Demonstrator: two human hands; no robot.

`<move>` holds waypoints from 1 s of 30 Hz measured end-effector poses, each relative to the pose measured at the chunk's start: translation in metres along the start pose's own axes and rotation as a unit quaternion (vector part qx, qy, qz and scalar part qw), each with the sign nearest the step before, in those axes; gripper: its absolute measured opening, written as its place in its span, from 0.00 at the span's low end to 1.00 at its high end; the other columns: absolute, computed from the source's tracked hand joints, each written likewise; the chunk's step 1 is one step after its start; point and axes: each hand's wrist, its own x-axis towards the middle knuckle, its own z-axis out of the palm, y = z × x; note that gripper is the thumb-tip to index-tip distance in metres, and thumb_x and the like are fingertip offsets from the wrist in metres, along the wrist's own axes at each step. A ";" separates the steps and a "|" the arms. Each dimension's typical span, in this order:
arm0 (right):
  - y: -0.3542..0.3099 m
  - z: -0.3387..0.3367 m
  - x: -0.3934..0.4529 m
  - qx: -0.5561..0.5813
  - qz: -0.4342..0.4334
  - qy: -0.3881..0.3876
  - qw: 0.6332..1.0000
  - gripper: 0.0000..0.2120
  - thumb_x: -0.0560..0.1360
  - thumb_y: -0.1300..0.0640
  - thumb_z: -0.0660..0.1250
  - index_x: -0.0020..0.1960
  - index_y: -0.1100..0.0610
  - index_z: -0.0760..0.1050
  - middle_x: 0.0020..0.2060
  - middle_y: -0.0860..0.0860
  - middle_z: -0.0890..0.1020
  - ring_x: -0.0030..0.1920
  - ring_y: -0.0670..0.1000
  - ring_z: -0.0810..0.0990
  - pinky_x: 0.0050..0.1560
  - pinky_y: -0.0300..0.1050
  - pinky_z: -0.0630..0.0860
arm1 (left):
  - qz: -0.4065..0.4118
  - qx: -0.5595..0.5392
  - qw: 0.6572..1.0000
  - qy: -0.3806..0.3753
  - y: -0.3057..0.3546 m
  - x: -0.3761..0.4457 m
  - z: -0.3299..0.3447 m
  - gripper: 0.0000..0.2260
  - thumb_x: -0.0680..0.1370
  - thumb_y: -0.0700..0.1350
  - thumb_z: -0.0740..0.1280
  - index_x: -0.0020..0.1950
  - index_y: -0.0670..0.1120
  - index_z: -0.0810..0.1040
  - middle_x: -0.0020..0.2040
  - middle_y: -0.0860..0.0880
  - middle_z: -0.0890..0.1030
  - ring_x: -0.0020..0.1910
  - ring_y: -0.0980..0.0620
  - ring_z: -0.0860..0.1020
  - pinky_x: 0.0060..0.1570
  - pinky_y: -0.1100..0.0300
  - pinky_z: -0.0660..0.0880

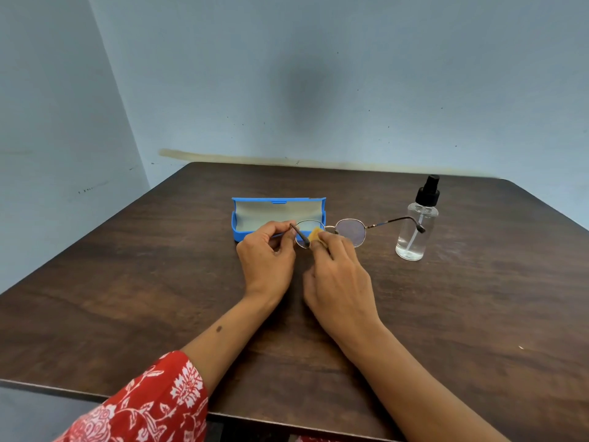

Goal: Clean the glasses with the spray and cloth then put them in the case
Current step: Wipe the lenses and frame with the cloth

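Thin metal-framed glasses [350,230] with round lenses hang above the table, one temple sticking out to the right. My left hand [266,260] pinches the left temple near its hinge. My right hand [338,282] presses a small yellow cloth [315,233] against the left lens. Behind my hands lies the blue case [277,204], open, with a pale lining. The clear spray bottle [417,221] with a black nozzle stands upright to the right, behind the tip of the right temple.
The dark wooden table [159,282] stands against a pale blue wall, in a corner on the left. A red patterned sleeve [149,406] covers my left forearm near the front edge.
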 end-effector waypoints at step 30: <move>0.003 0.001 -0.001 -0.004 0.004 -0.004 1.000 0.17 0.65 0.62 0.61 0.52 0.65 0.79 0.49 0.58 0.81 0.49 0.56 0.80 0.40 0.42 0.79 | 0.011 0.011 1.000 0.004 -0.001 0.000 0.000 0.04 0.73 0.35 0.70 0.46 0.41 0.83 0.43 0.53 0.83 0.40 0.67 0.80 0.41 0.74 0.75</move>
